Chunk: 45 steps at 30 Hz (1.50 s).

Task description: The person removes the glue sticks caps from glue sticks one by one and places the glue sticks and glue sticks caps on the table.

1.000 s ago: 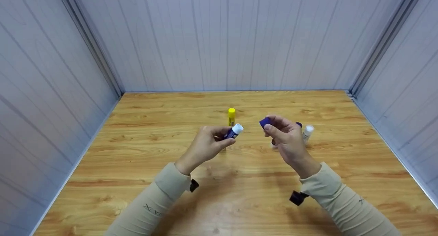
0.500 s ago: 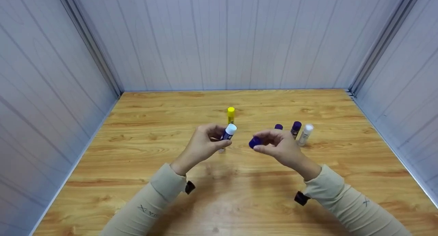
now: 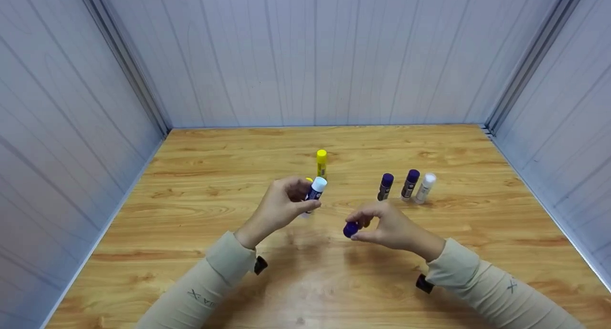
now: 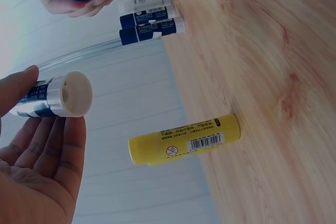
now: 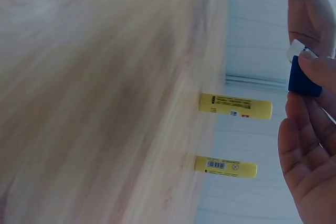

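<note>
In the head view my left hand [image 3: 279, 208] holds an uncapped navy glue stick [image 3: 317, 188], tilted with its white end up. The left wrist view looks into that white open end [image 4: 77, 95]. My right hand [image 3: 389, 226] pinches the dark blue cap [image 3: 351, 229] between thumb and fingertips, lower and to the right, apart from the stick. Right behind the left hand stands a yellow glue stick [image 4: 184, 140], mostly hidden in the head view. A second yellow glue stick [image 3: 321, 163] stands farther back.
To the right, behind my right hand, stand two capped navy glue sticks [image 3: 385, 186] and a white glue stick [image 3: 425, 188]. The wooden table [image 3: 229, 152] meets pale panel walls [image 3: 305, 57] at the back and sides.
My right hand has moved down and left with the cap, uncovering the glue sticks behind it. My left hand has shifted slightly left and down, still holding the glue stick.
</note>
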{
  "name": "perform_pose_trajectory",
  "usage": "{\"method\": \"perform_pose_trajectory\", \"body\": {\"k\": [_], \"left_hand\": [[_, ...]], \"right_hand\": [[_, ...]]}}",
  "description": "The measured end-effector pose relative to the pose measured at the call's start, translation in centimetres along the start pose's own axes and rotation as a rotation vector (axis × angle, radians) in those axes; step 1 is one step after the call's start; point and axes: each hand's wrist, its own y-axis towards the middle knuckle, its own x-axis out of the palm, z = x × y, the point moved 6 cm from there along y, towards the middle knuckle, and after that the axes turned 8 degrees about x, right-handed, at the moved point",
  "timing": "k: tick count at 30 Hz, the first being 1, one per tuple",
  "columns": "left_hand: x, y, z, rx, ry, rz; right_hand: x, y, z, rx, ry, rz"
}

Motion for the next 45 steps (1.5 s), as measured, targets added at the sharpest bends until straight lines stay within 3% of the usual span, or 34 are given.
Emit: {"method": "perform_pose_trajectory", "body": {"k": [8,16,28,33,38,45], "left_hand": [[0.2,-0.5,-0.3,-0.019,0.008,-0.021],[0.3,-1.1,-0.7,-0.024,0.001,-0.030],[0.4,-1.8,-1.2,-0.039,0.028,-0.044],[0.8,-2.2,-1.3,-0.033,-0.012,-0.061],[1.2,-2.5,-1.6,-0.066,-0.061,-0.082],[2.0,-2.9,-2.2,-0.093,-0.059,-0.143]], "right_hand": [[2.0,-0.6,0.1,-0.062,-0.080,-0.104],[3.3,-1.3,1.1,0.043,-0.138,-0.216],[4.8,-1.8,2.1,0.130,-0.150,-0.332],[5.0,-1.9,2.5,0.166,-0.149,-0.354],[5.0,-1.8,2.3,0.173,-0.164,-0.355],[4.9,-1.7,2.1,0.150,-0.173,-0.351]]}}
